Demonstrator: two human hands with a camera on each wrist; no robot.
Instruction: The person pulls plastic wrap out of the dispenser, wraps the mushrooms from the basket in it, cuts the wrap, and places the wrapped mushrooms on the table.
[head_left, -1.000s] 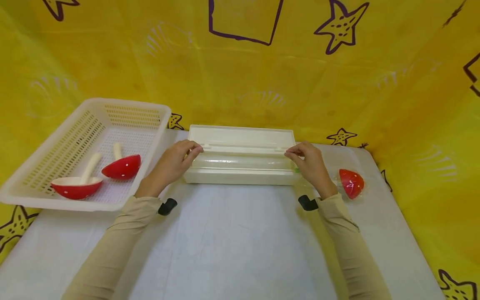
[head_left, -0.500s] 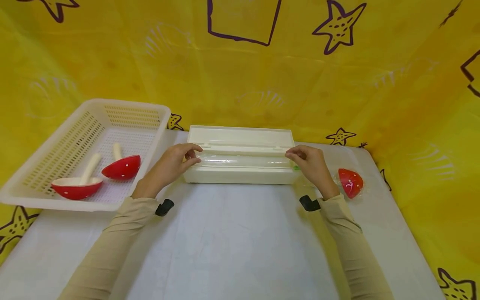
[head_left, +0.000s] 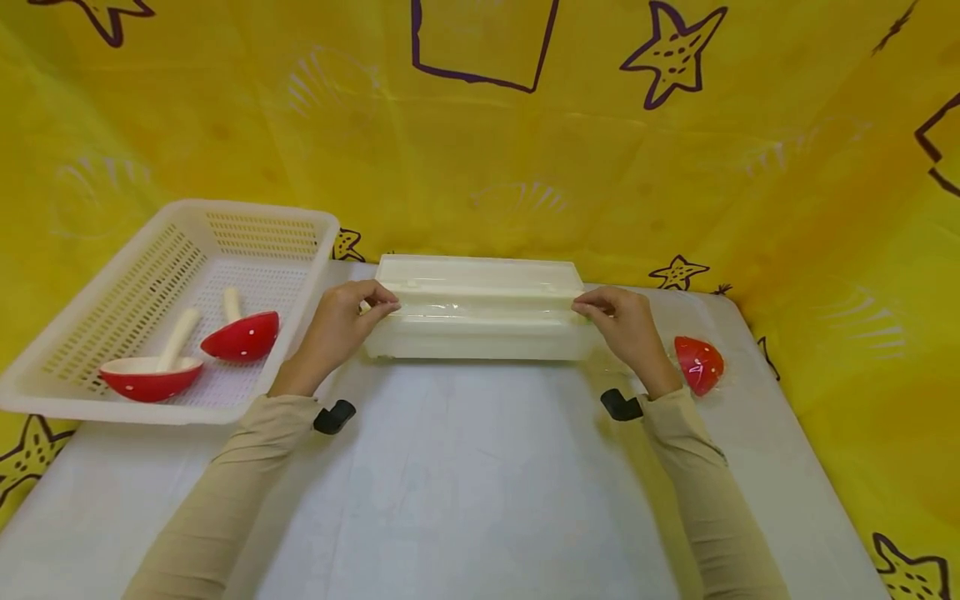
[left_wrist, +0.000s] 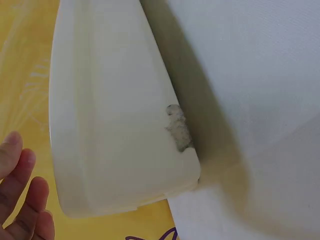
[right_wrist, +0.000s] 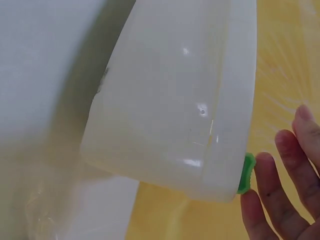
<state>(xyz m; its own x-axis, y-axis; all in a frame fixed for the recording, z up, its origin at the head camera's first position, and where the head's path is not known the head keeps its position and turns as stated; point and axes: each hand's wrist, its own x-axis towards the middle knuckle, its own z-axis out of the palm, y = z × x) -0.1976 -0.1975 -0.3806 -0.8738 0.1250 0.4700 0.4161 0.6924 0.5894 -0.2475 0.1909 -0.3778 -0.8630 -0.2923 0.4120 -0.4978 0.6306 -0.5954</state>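
Note:
A cream cling film dispenser [head_left: 480, 343] stands on the table, lid [head_left: 480, 271] raised at the back. Clear cling film [head_left: 450, 308] spans its opening, shining in the light. At the left end my left hand [head_left: 337, 329] pinches the film's edge between thumb and forefinger. My right hand [head_left: 628, 329] pinches the other corner the same way. In the left wrist view, fingers [left_wrist: 35, 195] show beside the dispenser's end, which has a grey worn patch. The right wrist view shows a green piece [right_wrist: 246, 173] sticking out from the dispenser, close to my fingertips.
On the left stands a white plastic basket [head_left: 330, 250] with two red, white-dotted ladles [head_left: 242, 337] in it. To the right lies another red dotted piece [head_left: 699, 365] wrapped in clear film. A yellow patterned sheet [head_left: 480, 150] hangs behind the table [head_left: 465, 483].
The film has come forward over the roll and dispenser front, and the green piece at the right end is now hidden in the head view. Both hands stay nearly in place.

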